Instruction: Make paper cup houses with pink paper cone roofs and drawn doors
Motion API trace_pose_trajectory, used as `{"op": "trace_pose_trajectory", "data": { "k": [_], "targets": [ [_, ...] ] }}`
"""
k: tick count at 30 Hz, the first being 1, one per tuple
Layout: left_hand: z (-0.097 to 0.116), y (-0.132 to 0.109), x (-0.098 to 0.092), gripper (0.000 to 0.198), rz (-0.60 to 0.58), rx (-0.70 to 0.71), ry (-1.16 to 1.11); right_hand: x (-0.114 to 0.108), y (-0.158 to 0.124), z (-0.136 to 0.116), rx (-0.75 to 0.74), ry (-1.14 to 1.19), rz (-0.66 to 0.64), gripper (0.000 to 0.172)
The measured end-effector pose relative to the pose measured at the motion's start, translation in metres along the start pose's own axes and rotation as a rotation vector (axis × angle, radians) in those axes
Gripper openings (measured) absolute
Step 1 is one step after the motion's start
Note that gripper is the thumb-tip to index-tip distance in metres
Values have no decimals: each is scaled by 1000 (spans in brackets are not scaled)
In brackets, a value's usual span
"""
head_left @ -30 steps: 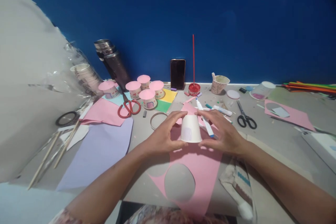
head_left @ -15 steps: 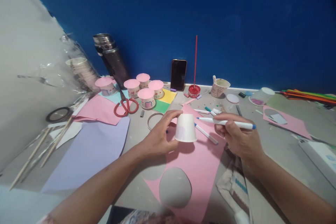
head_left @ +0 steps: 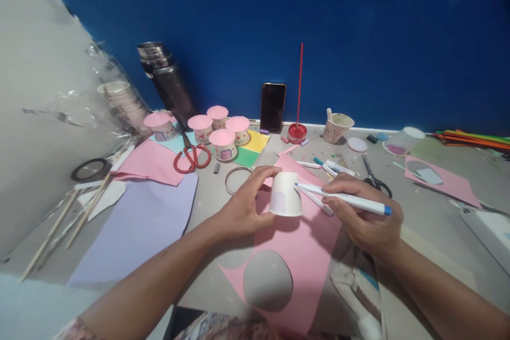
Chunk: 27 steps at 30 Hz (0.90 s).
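My left hand (head_left: 249, 199) grips an upside-down white paper cup (head_left: 287, 191) by its left side, thumb near the rim and fingers near the base. A pale purple patch marks the cup's front left. In my right hand (head_left: 364, 212) is a white marker (head_left: 350, 199) with a blue end, its blue tip at the cup's right side; whether it touches is hard to tell. Beneath both hands lies pink paper (head_left: 306, 255) with a round hole cut out. Behind stand several decorated cups with pink disc tops, one of them a cup with a purple door shape (head_left: 224, 153).
Red-handled scissors (head_left: 192, 156) and a tape ring (head_left: 237, 179) lie to the left of the cup, by purple paper (head_left: 147, 228). A phone (head_left: 273, 107), dark flask (head_left: 167, 82) and red stick (head_left: 300, 85) stand at the back. Black scissors (head_left: 374, 175) lie right.
My right hand has brought the marker tip leftward and slightly down to the cup's side. The cup stays in my left hand. The view has shifted a little, uncovering the black scissors.
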State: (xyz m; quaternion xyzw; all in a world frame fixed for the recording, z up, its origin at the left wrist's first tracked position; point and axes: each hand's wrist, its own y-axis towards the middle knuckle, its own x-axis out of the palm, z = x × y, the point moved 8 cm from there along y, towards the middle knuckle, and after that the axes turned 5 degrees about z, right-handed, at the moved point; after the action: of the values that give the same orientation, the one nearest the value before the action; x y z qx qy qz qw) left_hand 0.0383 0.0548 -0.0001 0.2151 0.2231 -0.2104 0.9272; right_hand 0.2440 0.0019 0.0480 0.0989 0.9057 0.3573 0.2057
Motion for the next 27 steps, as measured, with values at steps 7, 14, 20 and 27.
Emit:
{"op": "trace_pose_trajectory", "data": {
  "k": [7, 14, 20, 27],
  "targets": [
    [3, 0, 3, 76, -19, 13, 15, 2, 2, -2, -42, -51, -24, 13],
    [2, -1, 4, 75, -23, 21, 16, 6, 3, -5, -72, -50, -70, 17],
    [3, -1, 4, 74, -25, 26, 15, 7, 2, -3, -72, -46, -75, 17],
    [1, -1, 5, 73, -36, 24, 10, 7, 3, -4, -80, -64, -71, 14]
  ]
}}
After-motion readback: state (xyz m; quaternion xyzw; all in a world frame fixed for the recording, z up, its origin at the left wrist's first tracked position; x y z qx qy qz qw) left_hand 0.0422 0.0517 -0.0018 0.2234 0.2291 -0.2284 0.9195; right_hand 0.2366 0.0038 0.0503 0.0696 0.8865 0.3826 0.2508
